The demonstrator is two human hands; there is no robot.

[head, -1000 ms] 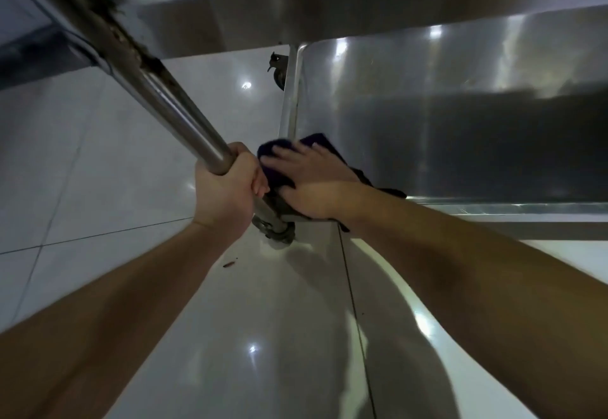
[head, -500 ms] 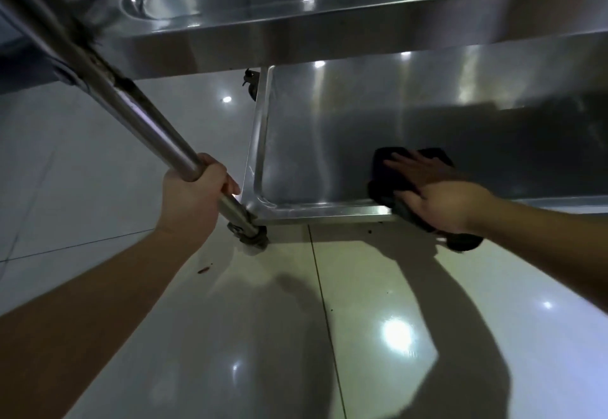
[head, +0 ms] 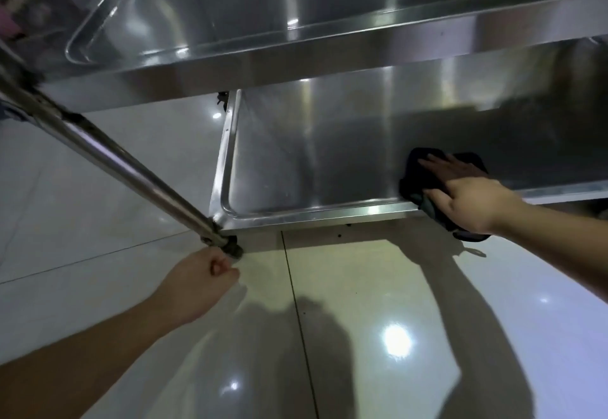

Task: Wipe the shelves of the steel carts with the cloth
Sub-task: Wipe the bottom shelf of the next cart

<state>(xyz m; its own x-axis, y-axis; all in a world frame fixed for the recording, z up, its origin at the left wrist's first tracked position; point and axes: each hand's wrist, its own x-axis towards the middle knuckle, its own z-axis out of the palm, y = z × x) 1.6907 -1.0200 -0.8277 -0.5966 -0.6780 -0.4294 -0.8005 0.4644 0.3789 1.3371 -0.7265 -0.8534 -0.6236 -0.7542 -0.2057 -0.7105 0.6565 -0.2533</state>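
Observation:
A steel cart stands before me with a bottom shelf (head: pixel 316 155) and a shelf above it (head: pixel 296 66). My right hand (head: pixel 464 195) lies flat, fingers spread, on a dark cloth (head: pixel 416 168) at the shelf's front right; part of the cloth hangs over the front rim. My left hand (head: pixel 200 282) is loosely curled just below the foot of the cart's steel leg (head: pixel 125 162), off the tube, near the caster (head: pixel 232 249). Nothing is in that hand.
Glossy pale floor tiles (head: pixel 362 336) spread under and in front of the cart, with my shadow on them. A second caster (head: pixel 223 98) shows at the far left corner. The upper shelf overhangs the bottom one.
My right hand has slid the cloth from the shelf's front left corner to its right part. My left hand has let go of the leg and dropped below its foot.

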